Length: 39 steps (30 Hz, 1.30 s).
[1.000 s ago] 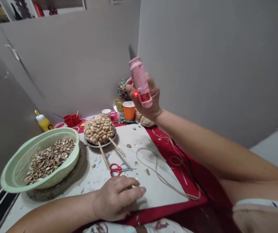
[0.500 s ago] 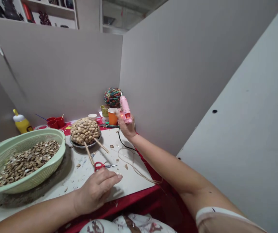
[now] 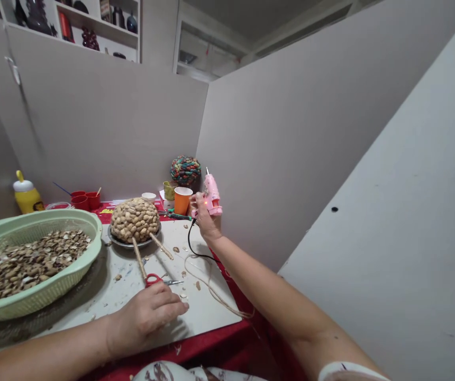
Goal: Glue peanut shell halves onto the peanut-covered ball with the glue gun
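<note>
While R hand (image 3: 207, 221) held glue gun (image 3: 212, 197) beyond scissors (image 3: 154, 279), fingers curled, L hand (image 3: 146, 318) was nr scissors, fingers loosely tog.

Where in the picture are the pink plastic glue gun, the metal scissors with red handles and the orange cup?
Pink plastic glue gun (image 3: 212, 191): head view, on its body.
Metal scissors with red handles (image 3: 172, 282): head view, on the blades.
Orange cup (image 3: 182, 203): head view, on its outer wall.
</note>
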Tool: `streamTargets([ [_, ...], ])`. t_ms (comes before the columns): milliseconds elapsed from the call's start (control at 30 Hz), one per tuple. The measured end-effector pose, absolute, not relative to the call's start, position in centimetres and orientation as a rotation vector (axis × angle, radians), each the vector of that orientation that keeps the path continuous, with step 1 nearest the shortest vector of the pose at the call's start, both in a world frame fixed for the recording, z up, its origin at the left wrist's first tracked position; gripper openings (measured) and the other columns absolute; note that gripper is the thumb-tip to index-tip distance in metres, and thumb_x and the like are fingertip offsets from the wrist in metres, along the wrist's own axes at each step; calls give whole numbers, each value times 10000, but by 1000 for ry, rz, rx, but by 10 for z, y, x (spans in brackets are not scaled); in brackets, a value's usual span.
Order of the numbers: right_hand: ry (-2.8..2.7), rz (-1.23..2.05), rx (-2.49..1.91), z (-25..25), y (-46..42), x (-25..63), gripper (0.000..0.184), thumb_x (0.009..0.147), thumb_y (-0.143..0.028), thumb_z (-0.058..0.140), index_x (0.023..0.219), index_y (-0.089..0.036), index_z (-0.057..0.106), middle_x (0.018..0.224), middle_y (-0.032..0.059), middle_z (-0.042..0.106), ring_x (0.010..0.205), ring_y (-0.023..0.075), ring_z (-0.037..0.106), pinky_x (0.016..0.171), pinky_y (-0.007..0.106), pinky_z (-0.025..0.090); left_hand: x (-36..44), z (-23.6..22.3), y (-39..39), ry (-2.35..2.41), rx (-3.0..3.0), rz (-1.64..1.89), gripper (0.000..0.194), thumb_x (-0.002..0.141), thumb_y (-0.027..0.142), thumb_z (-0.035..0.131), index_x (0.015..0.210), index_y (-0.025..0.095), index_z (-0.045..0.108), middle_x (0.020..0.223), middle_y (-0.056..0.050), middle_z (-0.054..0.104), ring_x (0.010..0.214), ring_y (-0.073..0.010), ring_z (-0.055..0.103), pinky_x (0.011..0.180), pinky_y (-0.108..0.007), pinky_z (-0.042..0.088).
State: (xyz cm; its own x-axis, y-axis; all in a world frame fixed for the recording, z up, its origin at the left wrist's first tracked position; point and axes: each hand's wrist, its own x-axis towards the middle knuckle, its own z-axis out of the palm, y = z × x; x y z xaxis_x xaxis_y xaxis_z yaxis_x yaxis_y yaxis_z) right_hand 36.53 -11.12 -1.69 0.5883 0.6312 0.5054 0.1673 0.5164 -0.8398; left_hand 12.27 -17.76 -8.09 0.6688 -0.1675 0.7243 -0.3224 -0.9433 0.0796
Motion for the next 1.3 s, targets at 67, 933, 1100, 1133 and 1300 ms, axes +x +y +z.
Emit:
streamTargets([
  [67,-927,348,-1032,-23,-116,365,357,982,-462,599,1031,-108,621,896,26,632,670,65,565,569,185,484,123,-85,-176,-380,2648,1145,336,990,161,437,1303,128,554,955,-172,733,797,-231,637,728,-368,563],
  [933,-776,259,-791,69,-104,391,587,857,-777,500,888,-193,542,797,-16,613,671,52,602,469,143,391,116,-61,-181,-483,2619,910,336,1068,288,314,786,214,481,554,14,490,465,-162,429,482,-332,286],
  [1100,-837,332,-673,79,-104,373,623,791,-830,534,876,-213,537,804,-9,617,684,81,646,450,162,423,115,-51,-181,-475,2594,932,331,1064,256,300,783,220,471,540,22,469,450,-161,391,471,-334,264],
  [1133,-840,362,-663,76,-103,367,632,758,-837,570,853,-213,527,798,-10,620,683,82,640,467,167,450,115,-50,-181,-454,2587,940,325,1061,242,306,779,222,468,536,24,467,450,-161,390,471,-336,262],
  [1300,-853,542,-533,63,-92,337,624,649,-769,733,778,-210,488,780,-19,611,728,90,638,646,214,579,112,-47,-185,-380,2593,1009,227,987,159,438,773,226,471,524,32,476,441,-160,397,468,-354,245],
])
